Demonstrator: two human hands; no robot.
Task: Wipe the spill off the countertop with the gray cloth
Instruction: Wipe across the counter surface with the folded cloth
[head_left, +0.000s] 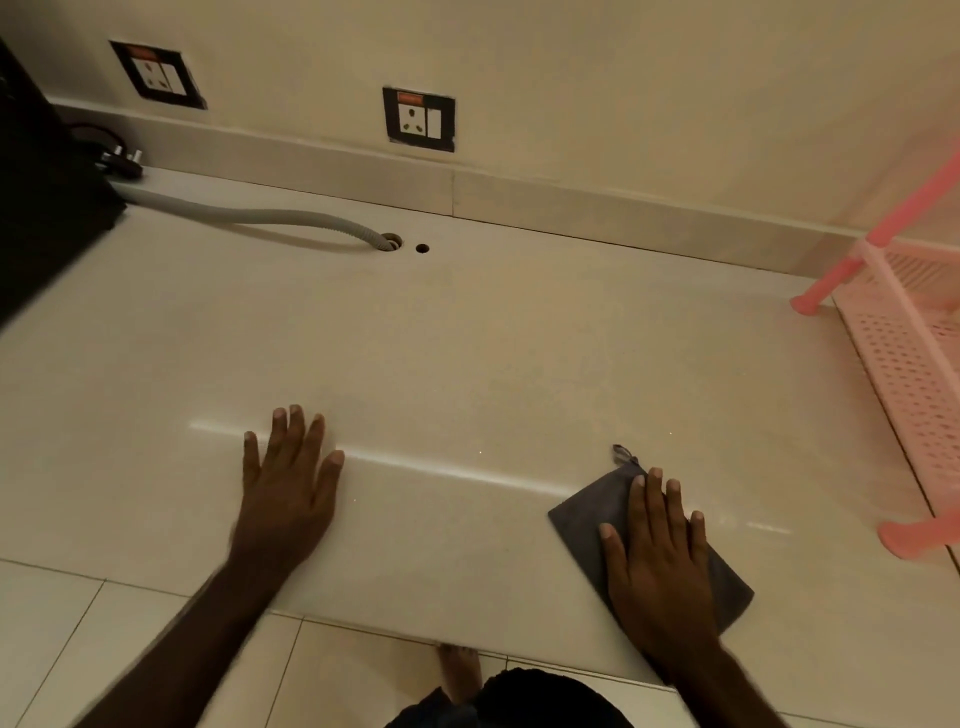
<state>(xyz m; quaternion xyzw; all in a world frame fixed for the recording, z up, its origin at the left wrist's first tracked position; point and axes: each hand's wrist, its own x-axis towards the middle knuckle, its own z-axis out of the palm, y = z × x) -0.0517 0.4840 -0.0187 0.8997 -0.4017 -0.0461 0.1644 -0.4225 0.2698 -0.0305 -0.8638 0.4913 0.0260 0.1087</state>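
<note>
The gray cloth (589, 514) lies flat on the pale countertop (467, 338) near its front edge, right of centre, with a small hanging loop at its far corner. My right hand (657, 551) rests palm-down on the cloth with fingers spread, covering most of it. My left hand (291, 478) lies flat on the bare countertop further left, fingers apart, holding nothing. No spill is clearly visible on the glossy surface; only a few tiny glints show near the light streak.
A grey corrugated hose (270, 218) runs from the left into a hole (392, 242) at the back, with a second small hole (423, 248) beside it. A dark appliance (47, 208) stands at the far left. A pink plastic rack (909, 364) occupies the right edge. Two wall sockets are on the wall.
</note>
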